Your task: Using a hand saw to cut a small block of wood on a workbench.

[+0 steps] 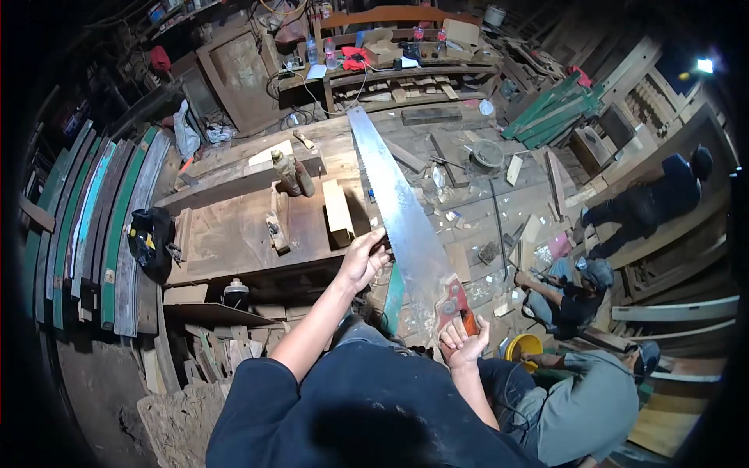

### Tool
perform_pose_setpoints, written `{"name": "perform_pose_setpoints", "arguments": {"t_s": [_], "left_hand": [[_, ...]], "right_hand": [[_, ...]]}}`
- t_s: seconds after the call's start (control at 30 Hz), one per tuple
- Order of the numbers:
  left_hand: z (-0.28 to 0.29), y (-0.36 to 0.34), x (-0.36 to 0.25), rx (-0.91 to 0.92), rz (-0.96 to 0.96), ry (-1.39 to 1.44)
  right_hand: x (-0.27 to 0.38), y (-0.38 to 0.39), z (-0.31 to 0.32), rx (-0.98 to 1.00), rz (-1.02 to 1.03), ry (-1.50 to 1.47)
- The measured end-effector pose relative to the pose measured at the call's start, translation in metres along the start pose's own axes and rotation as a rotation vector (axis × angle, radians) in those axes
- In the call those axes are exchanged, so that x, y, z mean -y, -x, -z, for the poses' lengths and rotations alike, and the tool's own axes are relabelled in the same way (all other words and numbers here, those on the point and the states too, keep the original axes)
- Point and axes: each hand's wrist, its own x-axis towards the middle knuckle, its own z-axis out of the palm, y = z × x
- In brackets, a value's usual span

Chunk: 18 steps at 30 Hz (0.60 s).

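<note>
Handsaw (402,207), red handle (452,298), long metal blade (390,175), held before our body.
Our right hand (462,341) is wrapped around the handle; our left hand (364,260) has its fingers curled at the blade's left edge, though we cannot tell whether they pinch it. On the counter (226,242), left of the blade: one pale wood block (337,212), one bottle (285,173), one wooden tool (277,224).
</note>
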Motion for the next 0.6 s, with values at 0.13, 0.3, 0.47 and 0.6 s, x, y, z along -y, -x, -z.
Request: {"name": "perform_pose_setpoints", "arguments": {"t_s": [0.13,0.3,0.47,0.6], "left_hand": [[0.013,-0.001,0.011,0.053,-0.001,0.187],[0.025,0.0,0.009,-0.043,-0.014,0.102],[0.053,-0.028,-0.031,-0.385,-0.303,-0.189],[0.105,-0.056,-0.067,-0.544,-0.536,-0.416]], "right_hand": [[0.012,0.006,0.002,0.038,0.006,0.079],[0.02,0.007,0.015,0.194,0.001,0.019],[0.015,0.001,-0.027,0.276,0.26,0.542],[0.004,-0.024,-0.042,0.286,0.39,1.023]]}}
